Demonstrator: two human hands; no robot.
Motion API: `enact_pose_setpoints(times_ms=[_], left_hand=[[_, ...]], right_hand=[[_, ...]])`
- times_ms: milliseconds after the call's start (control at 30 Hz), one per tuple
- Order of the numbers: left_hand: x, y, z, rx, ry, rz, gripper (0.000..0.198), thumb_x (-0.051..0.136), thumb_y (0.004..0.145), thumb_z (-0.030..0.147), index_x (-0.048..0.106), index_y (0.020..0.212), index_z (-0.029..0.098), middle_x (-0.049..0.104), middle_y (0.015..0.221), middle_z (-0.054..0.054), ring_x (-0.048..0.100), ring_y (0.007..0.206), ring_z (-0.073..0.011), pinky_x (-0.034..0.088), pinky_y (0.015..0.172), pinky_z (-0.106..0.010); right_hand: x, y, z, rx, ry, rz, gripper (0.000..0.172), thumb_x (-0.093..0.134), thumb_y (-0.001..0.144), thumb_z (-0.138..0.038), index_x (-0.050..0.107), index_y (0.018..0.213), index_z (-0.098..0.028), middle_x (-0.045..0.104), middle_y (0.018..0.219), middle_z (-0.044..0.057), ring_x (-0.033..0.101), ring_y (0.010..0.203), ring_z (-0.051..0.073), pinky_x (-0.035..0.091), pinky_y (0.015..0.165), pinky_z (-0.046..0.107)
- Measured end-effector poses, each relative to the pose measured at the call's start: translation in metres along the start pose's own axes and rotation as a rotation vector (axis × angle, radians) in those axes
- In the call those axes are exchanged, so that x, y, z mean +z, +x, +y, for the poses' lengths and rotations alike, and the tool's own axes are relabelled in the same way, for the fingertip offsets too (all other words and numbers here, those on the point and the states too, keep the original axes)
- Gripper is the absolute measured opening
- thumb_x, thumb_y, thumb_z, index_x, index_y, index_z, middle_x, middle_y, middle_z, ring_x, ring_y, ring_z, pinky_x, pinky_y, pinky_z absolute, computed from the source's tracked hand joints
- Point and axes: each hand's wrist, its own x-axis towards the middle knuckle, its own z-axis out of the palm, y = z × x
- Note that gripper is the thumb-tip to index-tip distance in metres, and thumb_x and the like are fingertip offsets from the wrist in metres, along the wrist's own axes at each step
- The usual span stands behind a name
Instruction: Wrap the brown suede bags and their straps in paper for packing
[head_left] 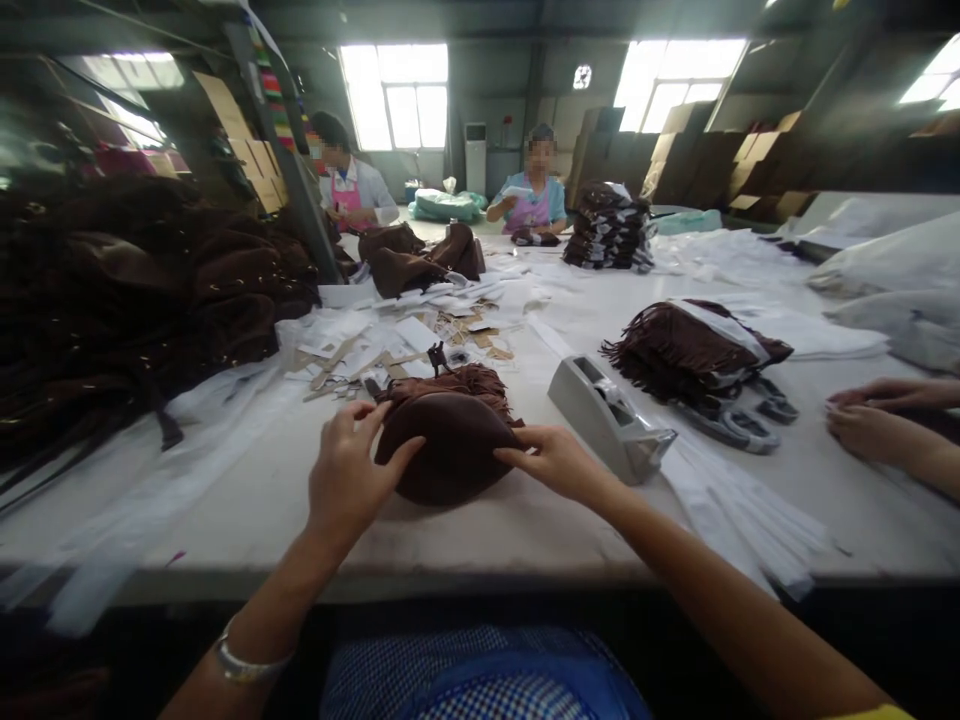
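Note:
A dark brown fringed bag [450,450] rests on the table in front of me, its smooth rounded bottom turned toward me and its fringe on the far side. My left hand [356,460] grips its left end, thumb on the near face and fingers behind. At the right end, my right hand [559,460] pinches the bag's edge between thumb and fingers. Just right of the bag stands a grey tape dispenser [604,415]. Loose white and tan paper pieces [375,350] lie beyond the bag.
Brown bags [150,270] are heaped at the left. Fringed bags [697,345] lie stacked at the right, near white strips [735,500] and a co-worker's hands [885,420]. Two people work across the table [480,540], beside another bag stack [609,228].

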Motion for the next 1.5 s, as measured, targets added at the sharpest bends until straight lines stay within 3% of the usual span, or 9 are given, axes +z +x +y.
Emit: enact_pose_setpoints(times_ms=[100, 300, 467, 600, 833, 967, 1067, 1267, 1500], left_hand=[[-0.005, 0.017, 0.011, 0.096, -0.003, -0.008, 0.064, 0.065, 0.08, 0.06, 0.06, 0.132, 0.022, 0.058, 0.127, -0.013, 0.05, 0.12, -0.0358, 0.039, 0.103, -0.044], [-0.015, 0.06, 0.024, 0.35, -0.012, -0.205, 0.04, 0.071, 0.076, 0.058, 0.075, 0.096, 0.024, 0.067, 0.103, -0.007, 0.058, 0.104, -0.0296, 0.046, 0.092, -0.041], [-0.001, 0.069, 0.021, 0.474, -0.221, -0.327, 0.016, 0.068, 0.083, 0.033, 0.067, 0.095, 0.022, 0.062, 0.107, -0.005, 0.061, 0.1, -0.0209, 0.05, 0.084, -0.032], [0.02, 0.054, 0.007, 0.573, -0.209, -0.222, 0.012, 0.061, 0.088, 0.021, 0.062, 0.1, 0.022, 0.061, 0.109, -0.005, 0.06, 0.103, -0.02, 0.05, 0.089, -0.032], [0.024, -0.004, -0.003, 0.157, -0.027, 0.04, 0.067, 0.076, 0.078, 0.04, 0.048, 0.136, 0.021, 0.054, 0.13, -0.014, 0.05, 0.122, -0.0327, 0.044, 0.104, -0.05], [0.029, -0.034, -0.008, -0.302, -0.349, -0.05, 0.058, 0.075, 0.076, 0.049, 0.055, 0.123, 0.022, 0.062, 0.112, -0.008, 0.063, 0.095, -0.0241, 0.058, 0.076, -0.037], [0.035, -0.042, -0.015, -0.483, -0.601, -0.153, 0.05, 0.075, 0.075, 0.049, 0.06, 0.112, 0.019, 0.066, 0.106, -0.006, 0.065, 0.094, -0.0221, 0.057, 0.079, -0.034], [0.028, -0.034, -0.024, -0.405, -0.771, -0.326, 0.053, 0.072, 0.078, 0.047, 0.061, 0.121, 0.017, 0.067, 0.122, -0.009, 0.062, 0.112, -0.0267, 0.053, 0.095, -0.038], [0.019, -0.016, -0.031, -0.236, -0.524, -0.433, 0.055, 0.075, 0.072, 0.053, 0.068, 0.113, 0.017, 0.074, 0.105, -0.008, 0.068, 0.097, -0.0289, 0.055, 0.09, -0.041]], right_hand=[[0.001, 0.0, -0.007, -0.02, -0.153, 0.008, 0.026, 0.065, 0.088, -0.043, 0.077, 0.103, -0.026, 0.068, 0.091, 0.003, 0.064, 0.076, 0.016, 0.052, 0.071, 0.027], [-0.009, 0.0, -0.017, -0.145, -0.428, 0.158, 0.024, 0.068, 0.087, -0.043, 0.076, 0.103, -0.028, 0.059, 0.123, 0.008, 0.06, 0.104, 0.023, 0.048, 0.093, 0.038], [-0.003, 0.01, -0.011, -0.233, -0.315, 0.205, 0.031, 0.074, 0.082, -0.028, 0.064, 0.111, -0.023, 0.065, 0.098, 0.004, 0.061, 0.091, 0.02, 0.049, 0.081, 0.031], [0.011, 0.023, 0.011, -0.302, -0.376, 0.293, 0.018, 0.066, 0.082, -0.013, 0.057, 0.094, -0.022, 0.061, 0.09, 0.003, 0.058, 0.082, 0.019, 0.045, 0.07, 0.028], [0.011, 0.023, 0.03, -0.412, -0.467, 0.334, 0.013, 0.065, 0.09, -0.029, 0.054, 0.091, -0.022, 0.059, 0.085, 0.004, 0.057, 0.081, 0.019, 0.044, 0.069, 0.028], [0.006, 0.016, 0.025, -0.33, -0.335, 0.314, 0.025, 0.072, 0.085, -0.038, 0.056, 0.092, -0.021, 0.058, 0.085, 0.003, 0.057, 0.077, 0.017, 0.05, 0.072, 0.03], [0.0, 0.009, 0.026, -0.231, -0.128, 0.162, 0.029, 0.073, 0.083, -0.039, 0.06, 0.103, -0.022, 0.06, 0.098, 0.004, 0.061, 0.089, 0.018, 0.055, 0.082, 0.032], [-0.005, 0.001, 0.048, -0.062, 0.229, -0.048, 0.047, 0.06, 0.09, -0.029, 0.054, 0.136, -0.028, 0.049, 0.135, 0.01, 0.065, 0.109, 0.02, 0.059, 0.085, 0.031], [0.008, 0.019, 0.051, -0.129, 0.142, 0.03, 0.027, 0.059, 0.086, -0.017, 0.067, 0.11, -0.022, 0.067, 0.102, 0.005, 0.067, 0.086, 0.016, 0.055, 0.077, 0.028]])
